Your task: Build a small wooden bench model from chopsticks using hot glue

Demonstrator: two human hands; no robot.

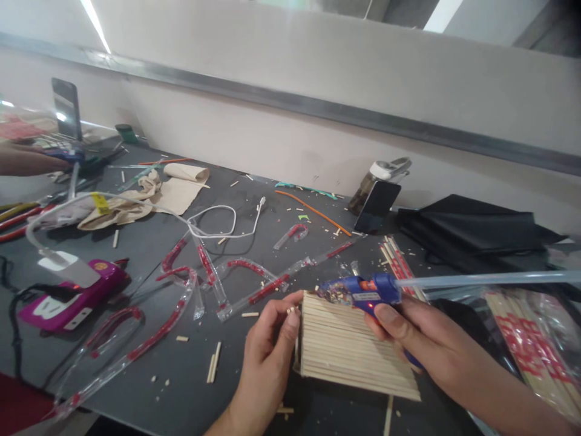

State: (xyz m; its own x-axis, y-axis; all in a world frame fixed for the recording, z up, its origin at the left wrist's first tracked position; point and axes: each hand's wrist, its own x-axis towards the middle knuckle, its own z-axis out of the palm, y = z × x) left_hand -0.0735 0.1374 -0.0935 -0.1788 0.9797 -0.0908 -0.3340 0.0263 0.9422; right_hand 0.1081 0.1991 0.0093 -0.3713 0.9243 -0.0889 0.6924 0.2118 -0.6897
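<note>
My left hand pinches the left edge of a flat panel of glued wooden sticks that rests on the dark table. My right hand is wrapped round a blue hot glue gun. The gun's nozzle points left at the panel's top left corner, close to my left fingertips. A long clear glue stick juts out of the gun's back toward the right. A small red light glows on the gun's body.
Torn clear wrappers with red print lie across the dark table, with stick offcuts. A pink device and white cable sit left. Bundled sticks, a black bag and a propped phone are right. Another person's hand is far left.
</note>
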